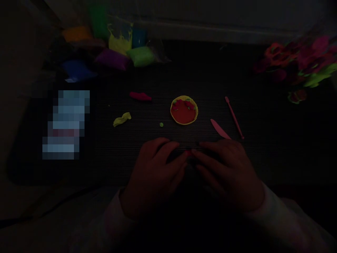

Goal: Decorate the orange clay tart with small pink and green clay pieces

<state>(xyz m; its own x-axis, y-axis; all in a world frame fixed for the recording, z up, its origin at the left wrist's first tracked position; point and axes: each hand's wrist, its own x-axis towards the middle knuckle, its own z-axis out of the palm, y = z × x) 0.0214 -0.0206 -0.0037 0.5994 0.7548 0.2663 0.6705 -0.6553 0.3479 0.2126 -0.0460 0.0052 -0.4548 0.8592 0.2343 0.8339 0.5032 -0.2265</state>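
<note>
A small piece of red modelling clay (pixel 188 153) sits between the fingertips of my two hands, low over the front of the dark table. My left hand (pixel 158 170) holds it from the left with bent fingers. From the right, the fingertips of my right hand (pixel 228 170) meet it; the thumbs are partly lost in the dark. Just beyond lies a round clay disc (pixel 183 114), orange-red with a yellow rim and small red and green bits on its upper part. A pink plastic knife (pixel 219 129) lies beside my right hand, its near end hidden.
A thin pink tool (pixel 234 117) lies right. A red clay lump (pixel 140 96), a yellow-green strip (pixel 122 119) and a green ball (pixel 161 124) lie left of the disc. Coloured clay packets (pixel 113 59), a lit blurred screen (pixel 65 123) and bright clay shapes (pixel 302 58) stand farther out.
</note>
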